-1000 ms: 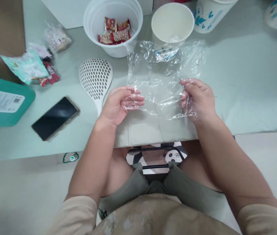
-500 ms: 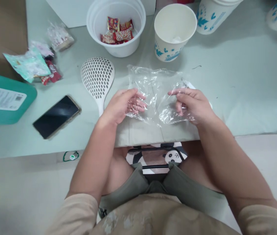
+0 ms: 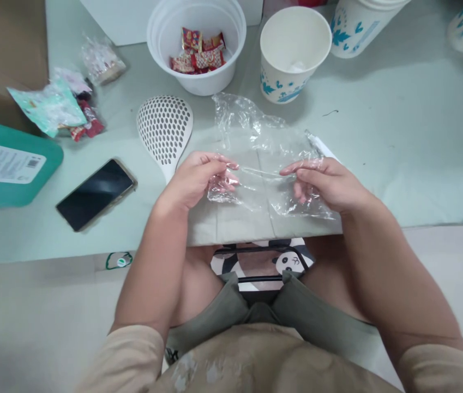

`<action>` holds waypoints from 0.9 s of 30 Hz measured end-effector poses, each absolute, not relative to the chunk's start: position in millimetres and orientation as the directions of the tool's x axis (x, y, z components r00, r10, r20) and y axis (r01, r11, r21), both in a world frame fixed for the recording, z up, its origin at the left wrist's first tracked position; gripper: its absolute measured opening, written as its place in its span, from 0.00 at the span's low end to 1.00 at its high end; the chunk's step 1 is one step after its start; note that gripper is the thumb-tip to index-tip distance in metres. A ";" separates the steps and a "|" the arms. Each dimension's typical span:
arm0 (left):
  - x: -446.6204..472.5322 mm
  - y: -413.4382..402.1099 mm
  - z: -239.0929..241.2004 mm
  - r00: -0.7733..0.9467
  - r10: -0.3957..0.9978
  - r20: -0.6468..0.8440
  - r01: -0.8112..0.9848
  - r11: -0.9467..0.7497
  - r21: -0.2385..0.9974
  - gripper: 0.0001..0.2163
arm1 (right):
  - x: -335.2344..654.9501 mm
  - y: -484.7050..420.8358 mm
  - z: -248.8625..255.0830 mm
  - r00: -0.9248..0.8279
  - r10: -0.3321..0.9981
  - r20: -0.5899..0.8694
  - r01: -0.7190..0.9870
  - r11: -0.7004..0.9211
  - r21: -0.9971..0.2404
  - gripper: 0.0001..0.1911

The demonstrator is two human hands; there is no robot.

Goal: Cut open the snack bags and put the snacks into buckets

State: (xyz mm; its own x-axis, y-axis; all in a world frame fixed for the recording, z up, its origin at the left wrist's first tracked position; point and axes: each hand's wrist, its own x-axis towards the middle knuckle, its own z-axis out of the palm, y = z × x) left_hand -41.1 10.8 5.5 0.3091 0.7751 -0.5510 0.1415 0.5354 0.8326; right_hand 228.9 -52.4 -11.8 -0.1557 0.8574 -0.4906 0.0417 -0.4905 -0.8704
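Observation:
A clear plastic bag (image 3: 251, 134) is spread between my two hands above the table's front edge. My left hand (image 3: 209, 177) pinches its left side between thumb and fingers. On the other side, my right hand (image 3: 317, 180) grips the film the same way, and a thin edge of plastic is stretched between the fingertips. Through the film some of my fingers show. Beyond my left hand lies a white slotted skimmer (image 3: 164, 128), its handle partly hidden by that hand. Just past my right hand a white, pen-like thing (image 3: 322, 146) lies partly under the bag.
Wrapped candies fill the bottom of a white plastic tub (image 3: 210, 84), with a paper cup (image 3: 284, 90) beside it. More cups (image 3: 352, 33) stand at the back right. A phone (image 3: 96, 194), a teal container (image 3: 45, 174) and several small packets (image 3: 49, 109) lie to the left.
My hands have drawn slightly apart and the bag is pulled tauter between the fingertips. Its far part now stands up and reaches farther toward the tub.

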 end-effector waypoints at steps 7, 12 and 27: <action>-43.3 11.6 7.4 0.392 0.746 -0.539 0.122 0.538 0.834 0.11 | 226.1 -53.9 -7.1 -0.178 0.860 -0.479 0.059 -0.476 -0.877 0.11; -41.3 7.7 7.0 0.361 0.789 -0.498 0.187 0.461 0.867 0.08 | 226.9 -56.3 -6.9 -0.123 0.881 -0.457 0.000 -0.460 -0.888 0.14; -44.8 10.3 -2.8 0.377 0.885 -0.272 -0.100 0.331 0.938 0.02 | 231.2 -55.0 -17.1 -0.065 0.988 -0.139 -0.259 -0.151 -0.954 0.08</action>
